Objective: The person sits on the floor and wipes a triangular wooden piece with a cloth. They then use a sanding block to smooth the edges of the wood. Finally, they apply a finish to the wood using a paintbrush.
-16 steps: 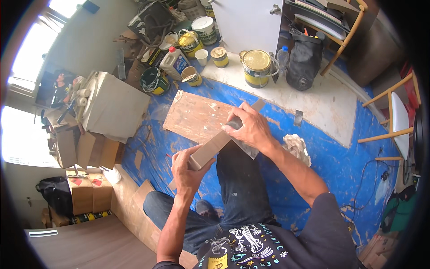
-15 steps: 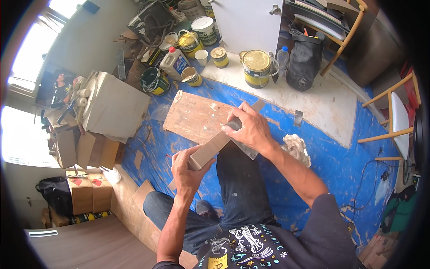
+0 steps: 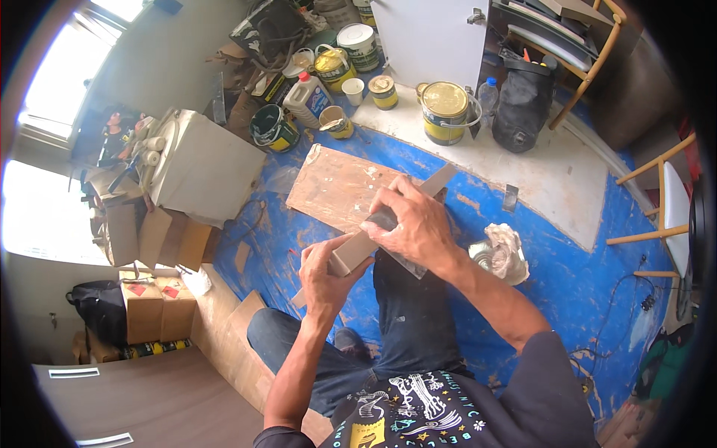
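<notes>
A long pale wooden strip [image 3: 439,180] slants from my lap out over the floor. My left hand [image 3: 323,270] grips its near end. My right hand [image 3: 415,224] closes over the strip's middle, pressing a small dark pad [image 3: 385,218] against it. What the pad is made of I cannot tell. A grey sheet [image 3: 407,266] lies under the strip on my right knee. Beyond the hands, a worn plywood board [image 3: 334,187] lies flat on the blue floor covering [image 3: 567,276].
Several paint tins, among them a large yellow-lidded one [image 3: 446,110], a white jug [image 3: 310,99] and a black bag [image 3: 523,104] stand at the far side. A crumpled rag [image 3: 502,252] lies to the right. Cardboard boxes [image 3: 160,302] and a cloth-draped block [image 3: 205,170] are on the left, wooden chairs [image 3: 661,201] on the right.
My right hand has slid a little down the strip toward me, and my left hand has shifted slightly up with the strip's near end.
</notes>
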`<state>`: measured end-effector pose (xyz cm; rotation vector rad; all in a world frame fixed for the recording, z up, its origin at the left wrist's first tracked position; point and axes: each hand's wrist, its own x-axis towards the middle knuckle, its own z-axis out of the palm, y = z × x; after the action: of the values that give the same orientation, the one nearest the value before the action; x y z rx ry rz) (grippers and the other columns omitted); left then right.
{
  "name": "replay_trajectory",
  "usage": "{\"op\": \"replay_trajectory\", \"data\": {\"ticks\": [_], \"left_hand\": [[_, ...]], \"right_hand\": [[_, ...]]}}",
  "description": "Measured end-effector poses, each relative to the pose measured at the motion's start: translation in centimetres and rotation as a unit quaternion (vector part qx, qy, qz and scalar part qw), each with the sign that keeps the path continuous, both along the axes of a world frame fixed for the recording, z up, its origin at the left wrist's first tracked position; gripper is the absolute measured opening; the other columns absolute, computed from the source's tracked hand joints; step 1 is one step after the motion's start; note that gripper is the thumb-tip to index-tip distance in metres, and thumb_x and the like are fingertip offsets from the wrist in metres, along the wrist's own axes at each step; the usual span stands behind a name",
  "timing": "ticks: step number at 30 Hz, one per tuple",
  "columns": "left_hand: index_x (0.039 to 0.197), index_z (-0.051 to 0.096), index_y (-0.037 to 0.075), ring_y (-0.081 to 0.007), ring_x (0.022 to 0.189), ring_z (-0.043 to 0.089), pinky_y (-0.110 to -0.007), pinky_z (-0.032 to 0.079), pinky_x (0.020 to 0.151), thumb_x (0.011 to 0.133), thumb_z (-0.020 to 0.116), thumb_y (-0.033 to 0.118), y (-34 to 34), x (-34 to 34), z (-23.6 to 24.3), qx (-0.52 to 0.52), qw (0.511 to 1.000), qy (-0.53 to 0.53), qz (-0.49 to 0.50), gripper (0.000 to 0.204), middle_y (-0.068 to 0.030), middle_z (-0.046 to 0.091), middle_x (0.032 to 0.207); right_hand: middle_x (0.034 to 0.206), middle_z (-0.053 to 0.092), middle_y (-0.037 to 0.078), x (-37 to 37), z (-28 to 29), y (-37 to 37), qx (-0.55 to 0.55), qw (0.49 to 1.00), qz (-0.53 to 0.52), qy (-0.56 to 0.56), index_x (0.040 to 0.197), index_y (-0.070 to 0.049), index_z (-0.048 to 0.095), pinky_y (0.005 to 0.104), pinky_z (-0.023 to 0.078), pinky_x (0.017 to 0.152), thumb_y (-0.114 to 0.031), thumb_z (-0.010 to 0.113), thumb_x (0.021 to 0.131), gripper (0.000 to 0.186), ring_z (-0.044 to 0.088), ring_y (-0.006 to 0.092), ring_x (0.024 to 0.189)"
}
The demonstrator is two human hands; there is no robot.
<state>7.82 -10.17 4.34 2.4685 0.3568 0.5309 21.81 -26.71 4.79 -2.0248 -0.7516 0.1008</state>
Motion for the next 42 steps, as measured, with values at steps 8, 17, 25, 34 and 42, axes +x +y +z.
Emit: {"op": "replay_trajectory", "data": {"ticks": [8, 17, 25, 34, 42], "left_hand": [[0.113, 0.078, 0.013, -0.0281, 0.097, 0.072, -0.043, 0.051, 0.097, 0.066, 0.101, 0.022, 0.3, 0.0, -0.6, 0.010, 1.000, -0.012, -0.001, 0.053, -0.0063, 0.080, 0.103], [0.112, 0.078, 0.011, -0.0290, 0.097, 0.071, -0.042, 0.052, 0.096, 0.067, 0.102, 0.023, -0.1, 0.1, -0.1, 0.002, 1.000, -0.014, -0.002, 0.053, -0.0081, 0.079, 0.102], [0.117, 0.077, 0.011, -0.0285, 0.100, 0.070, -0.042, 0.057, 0.091, 0.068, 0.103, 0.022, 0.6, -0.2, -0.8, 0.024, 1.000, -0.007, -0.005, 0.056, -0.0083, 0.079, 0.106], [0.114, 0.078, 0.011, -0.0288, 0.101, 0.070, -0.042, 0.055, 0.092, 0.068, 0.102, 0.023, 0.2, -0.1, -0.4, 0.010, 1.000, 0.002, 0.006, 0.054, -0.0078, 0.079, 0.106], [0.114, 0.077, 0.011, -0.0292, 0.101, 0.070, -0.042, 0.053, 0.094, 0.065, 0.102, 0.021, 0.2, 0.0, -0.4, 0.010, 1.000, -0.012, 0.007, 0.055, -0.0076, 0.079, 0.105]], "right_hand": [[0.107, 0.066, 0.008, -0.9, -0.5, 0.4, 0.045, 0.999, 0.003, -0.019, 0.101, -0.016, 0.073, 0.0467, 0.059, 0.085, -0.036, 0.084, 0.085, 0.029, 0.072, 0.0330, 0.097], [0.103, 0.065, 0.009, -1.0, 0.2, 0.5, 0.014, 1.000, -0.007, 0.016, 0.103, -0.013, 0.072, 0.0451, 0.058, 0.086, -0.034, 0.085, 0.085, 0.031, 0.071, 0.0328, 0.096], [0.103, 0.065, 0.008, -1.5, 0.2, 0.5, 0.042, 0.999, 0.013, 0.024, 0.102, -0.012, 0.072, 0.0438, 0.058, 0.086, -0.034, 0.086, 0.084, 0.031, 0.070, 0.0319, 0.098], [0.105, 0.067, 0.010, -1.2, 0.1, 1.0, 0.047, 0.999, 0.000, -0.011, 0.101, -0.014, 0.074, 0.0452, 0.060, 0.086, -0.039, 0.085, 0.084, 0.032, 0.073, 0.0321, 0.096], [0.105, 0.065, 0.009, -1.4, 0.7, 1.1, 0.041, 0.999, 0.011, -0.013, 0.101, -0.014, 0.073, 0.0472, 0.060, 0.082, -0.037, 0.087, 0.084, 0.032, 0.073, 0.0335, 0.097]]}}
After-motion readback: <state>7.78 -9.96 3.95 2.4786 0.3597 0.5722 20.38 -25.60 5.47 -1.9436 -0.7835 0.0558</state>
